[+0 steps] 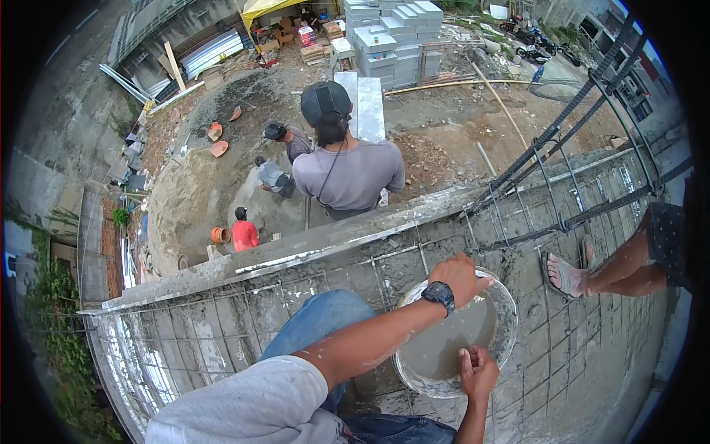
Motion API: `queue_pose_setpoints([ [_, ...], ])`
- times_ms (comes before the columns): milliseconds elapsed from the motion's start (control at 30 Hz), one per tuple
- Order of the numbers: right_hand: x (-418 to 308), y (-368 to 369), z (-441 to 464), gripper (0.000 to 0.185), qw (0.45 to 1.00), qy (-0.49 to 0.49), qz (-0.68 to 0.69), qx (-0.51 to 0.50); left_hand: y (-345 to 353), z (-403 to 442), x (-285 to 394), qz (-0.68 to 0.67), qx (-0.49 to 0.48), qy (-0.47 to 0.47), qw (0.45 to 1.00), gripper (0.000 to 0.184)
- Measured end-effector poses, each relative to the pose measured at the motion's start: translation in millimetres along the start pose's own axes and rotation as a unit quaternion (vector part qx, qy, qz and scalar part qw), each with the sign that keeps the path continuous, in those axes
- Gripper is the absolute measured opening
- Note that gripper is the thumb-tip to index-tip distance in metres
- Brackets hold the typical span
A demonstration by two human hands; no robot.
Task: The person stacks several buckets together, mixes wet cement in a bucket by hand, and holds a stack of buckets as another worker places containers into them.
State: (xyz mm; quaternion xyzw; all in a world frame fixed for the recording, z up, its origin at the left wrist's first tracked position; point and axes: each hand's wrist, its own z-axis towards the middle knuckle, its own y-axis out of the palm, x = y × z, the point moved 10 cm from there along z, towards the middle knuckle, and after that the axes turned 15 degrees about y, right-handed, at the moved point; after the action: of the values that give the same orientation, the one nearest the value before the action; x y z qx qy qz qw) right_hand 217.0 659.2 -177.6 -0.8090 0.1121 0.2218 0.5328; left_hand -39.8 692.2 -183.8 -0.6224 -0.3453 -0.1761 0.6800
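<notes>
Bucket of grey wet mix, between both hands: the left hand's fingers bend at the far rim, the right hand's half-curl at the near one, probably steadying it over the bar mesh; how firmly either grips, I cannot tell.
</notes>
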Motion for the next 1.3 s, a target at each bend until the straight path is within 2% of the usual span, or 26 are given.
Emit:
queue_pose_setpoints([
  [233,3.8,2.5,1.8,0.024,1.0,-0.015,-0.01,0.004,1.1,-0.4,0.9,-0.002,-0.002,0.004,1.0,0.079],
  [433,3.2,2.8,0.6,0.025,0.999,0.043,0.03,-0.015,-2.3,-0.5,0.3,-0.008,-0.009,-0.002,1.0,0.077],
  [533,2.8,2.4,1.3,0.025,1.0,0.006,-0.003,-0.001,-1.3,-0.9,2.1,-0.014,-0.007,-0.002,1.0,0.076],
  [1300,3.0,4.7,1.2,0.025,0.999,0.033,-0.029,0.001,0.2,-0.5,-0.1,-0.017,0.008,0.003,1.0,0.077],
])
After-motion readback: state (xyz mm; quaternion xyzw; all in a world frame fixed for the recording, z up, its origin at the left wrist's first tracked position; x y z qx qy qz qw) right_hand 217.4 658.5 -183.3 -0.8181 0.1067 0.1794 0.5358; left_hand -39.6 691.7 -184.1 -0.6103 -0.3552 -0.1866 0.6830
